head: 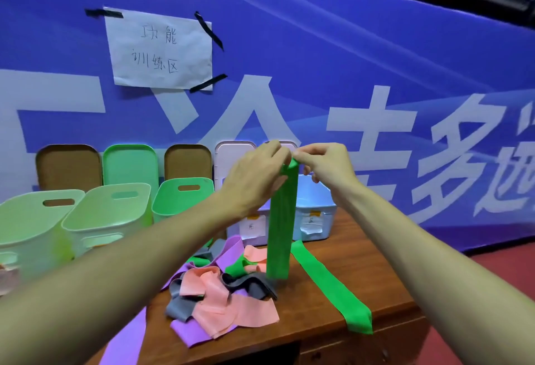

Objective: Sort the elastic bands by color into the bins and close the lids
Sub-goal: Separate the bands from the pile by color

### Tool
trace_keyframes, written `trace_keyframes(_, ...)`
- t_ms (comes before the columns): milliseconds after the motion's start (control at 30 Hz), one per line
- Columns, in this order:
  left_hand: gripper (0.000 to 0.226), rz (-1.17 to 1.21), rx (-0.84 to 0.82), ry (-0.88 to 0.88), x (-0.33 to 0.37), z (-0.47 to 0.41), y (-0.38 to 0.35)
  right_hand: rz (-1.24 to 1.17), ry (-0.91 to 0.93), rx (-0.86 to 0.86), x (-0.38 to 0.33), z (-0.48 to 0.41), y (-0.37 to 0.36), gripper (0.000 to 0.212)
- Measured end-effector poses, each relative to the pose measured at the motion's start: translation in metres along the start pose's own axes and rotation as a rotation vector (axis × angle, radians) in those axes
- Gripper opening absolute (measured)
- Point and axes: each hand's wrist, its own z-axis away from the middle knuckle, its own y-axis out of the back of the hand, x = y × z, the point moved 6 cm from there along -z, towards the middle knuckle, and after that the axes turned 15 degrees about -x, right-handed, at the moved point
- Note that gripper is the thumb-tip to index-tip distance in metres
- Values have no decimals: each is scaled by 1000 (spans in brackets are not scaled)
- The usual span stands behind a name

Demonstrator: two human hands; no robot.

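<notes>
A folded green elastic band [280,225] hangs straight down above the table. My left hand [256,178] and my right hand [327,166] pinch its top end together, held high in front of the bins. Under it lies a heap of pink [228,304], purple [191,335] and grey [179,306] bands. A second green band [333,286] lies flat to the right, its end over the table edge. Three green bins [107,220] stand open at the left. Two pale blue bins [315,220] with paper labels stand behind my hands.
Lids lean upright on the blue banner wall behind the bins: brown [68,168], green [130,165], brown [188,162] and white [231,159]. The wooden table [362,263] ends close on the right and front, with red floor [506,272] beyond.
</notes>
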Motion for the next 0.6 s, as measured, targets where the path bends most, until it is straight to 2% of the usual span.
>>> trace_keyframes(200, 8, 287, -9, 70, -11, -3, -10, -5, -36, -64, 13, 9, 3, 15)
trace_keyframes(267, 5, 411, -48, 150, -15, -6, -15, -19, -44, -59, 19, 12, 3, 22)
trace_keyframes(333, 5, 645, -85, 262, -19, -10, -20, -92, -118, -52, 35, 17, 3, 33)
trace_keyframes(400, 9, 894, -133, 363, -17, -12, -27, -252, -175, -129, 56, 23, -6, 41)
trace_keyframes(500, 15, 1103, -166, 432, -8, -16, -31, -532, -183, -295, 85, 36, -27, 47)
trace_keyframes(600, 16, 1257, -155, 454, -4, -20, -29, -582, -198, -432, 113, 47, -45, 44)
